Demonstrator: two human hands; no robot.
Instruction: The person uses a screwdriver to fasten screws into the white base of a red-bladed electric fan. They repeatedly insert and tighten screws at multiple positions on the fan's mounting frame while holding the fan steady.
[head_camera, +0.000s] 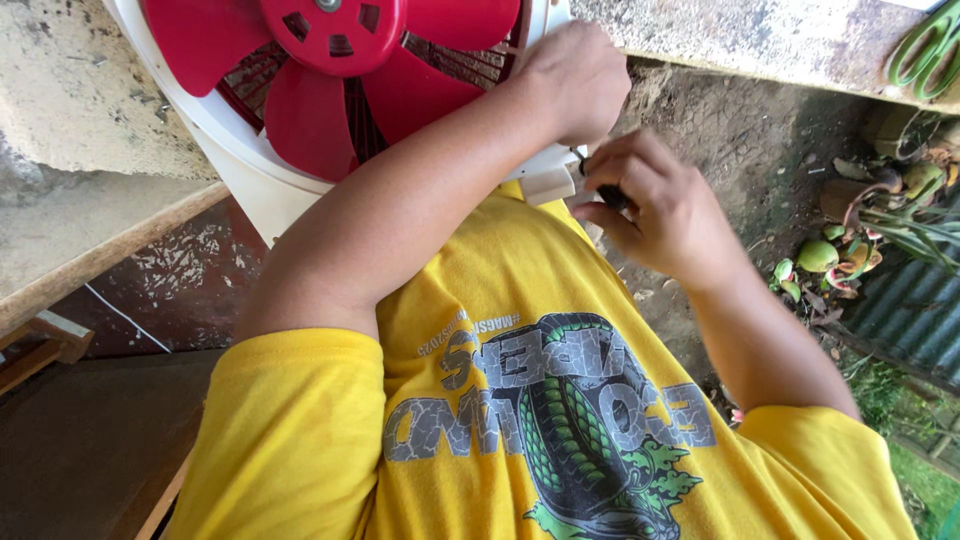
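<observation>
The left hand (572, 78) closes around the white plastic rim of the fan (330, 90), which leans against the person's yellow shirt (520, 400), its face with smooth red blades turned up toward the camera. The right hand (660, 205) pinches a thin dark tool (610, 195) in a narrow grip, just beside the fan's lower edge; the tool's long axis seems to point up-left to the rim. At right, a cracked earth wall (760, 130) and green plants (860, 240).
</observation>
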